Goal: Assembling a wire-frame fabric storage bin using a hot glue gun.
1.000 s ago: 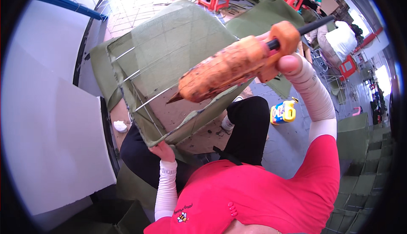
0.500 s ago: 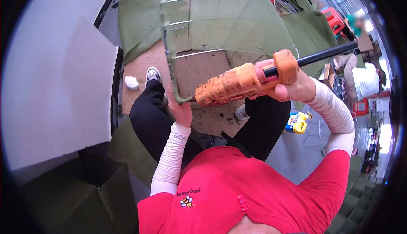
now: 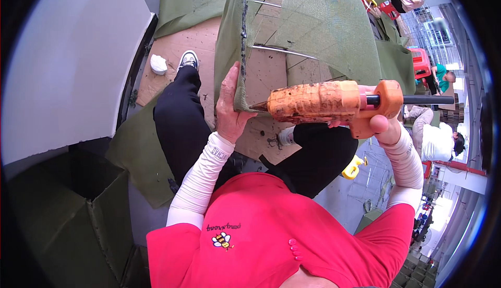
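Note:
A worn orange glue gun (image 3: 318,101) is gripped by my right hand (image 3: 387,127), with a black glue stick (image 3: 430,100) protruding from its rear. Its dark nozzle touches the lower corner of a green mesh fabric cover (image 3: 334,21) stretched over a frame of thin metal rods (image 3: 284,52). That same corner is pinched in my left hand (image 3: 232,113), the fingers lying along the fabric's edge just left of the nozzle. Lumpy black glue runs down this edge above my fingers.
Cardboard (image 3: 206,40) covers the floor around my feet. A white lump (image 3: 158,64) lies by my left shoe. Dark green fabric boxes (image 3: 57,220) stand lower left, below a white panel (image 3: 73,63). A yellow container (image 3: 353,168) sits near my right knee. Several people work at the right.
The view has shifted. The glue gun has turned closer to level, its nozzle still at the fabric corner. My left hand keeps its hold, its fingers now higher along the edge.

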Demonstrator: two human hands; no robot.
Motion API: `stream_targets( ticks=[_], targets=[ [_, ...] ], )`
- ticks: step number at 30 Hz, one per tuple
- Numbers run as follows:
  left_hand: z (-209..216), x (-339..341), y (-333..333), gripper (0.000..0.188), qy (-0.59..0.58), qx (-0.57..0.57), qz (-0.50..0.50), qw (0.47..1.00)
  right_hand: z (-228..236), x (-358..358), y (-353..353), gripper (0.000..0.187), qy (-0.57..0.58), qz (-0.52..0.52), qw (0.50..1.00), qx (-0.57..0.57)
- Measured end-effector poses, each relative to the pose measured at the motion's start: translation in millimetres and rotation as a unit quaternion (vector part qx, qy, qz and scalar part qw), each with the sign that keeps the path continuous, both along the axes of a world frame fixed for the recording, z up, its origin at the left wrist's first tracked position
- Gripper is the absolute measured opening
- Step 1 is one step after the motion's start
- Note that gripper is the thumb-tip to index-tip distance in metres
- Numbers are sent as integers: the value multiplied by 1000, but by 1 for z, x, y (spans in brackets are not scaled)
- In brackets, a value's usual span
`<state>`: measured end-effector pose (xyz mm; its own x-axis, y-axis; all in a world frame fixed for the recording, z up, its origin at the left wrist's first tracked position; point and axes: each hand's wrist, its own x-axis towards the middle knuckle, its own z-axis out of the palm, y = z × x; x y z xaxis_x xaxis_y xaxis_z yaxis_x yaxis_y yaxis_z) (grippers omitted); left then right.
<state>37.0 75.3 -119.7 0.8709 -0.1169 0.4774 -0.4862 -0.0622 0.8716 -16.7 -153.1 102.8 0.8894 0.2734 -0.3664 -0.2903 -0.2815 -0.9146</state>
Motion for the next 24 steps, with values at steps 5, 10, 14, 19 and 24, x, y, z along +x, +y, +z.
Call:
stream_targets(
  ticks=[5, 10, 14, 19, 24],
  targets=[
    [4, -2, -2, 102, 33, -5, -6, 999, -8, -1, 2, 91, -11, -9, 1000, 22],
    [0, 0, -1, 104, 29, -7, -10, 999, -4, 2, 9, 87, 17, -7, 1000, 4],
    [-6, 3, 2, 94, 9, -64, -45, 997, -5, 4, 13, 82, 7, -2, 1000, 18],
    [7, 5, 6, 91, 14, -63, -45, 997, -5, 3, 16, 79, -2, 2, 1000, 21],
    [10, 6, 6, 90, 17, -82, -52, 995, -5, 2, 14, 79, -4, 4, 1000, 9]
  ],
)
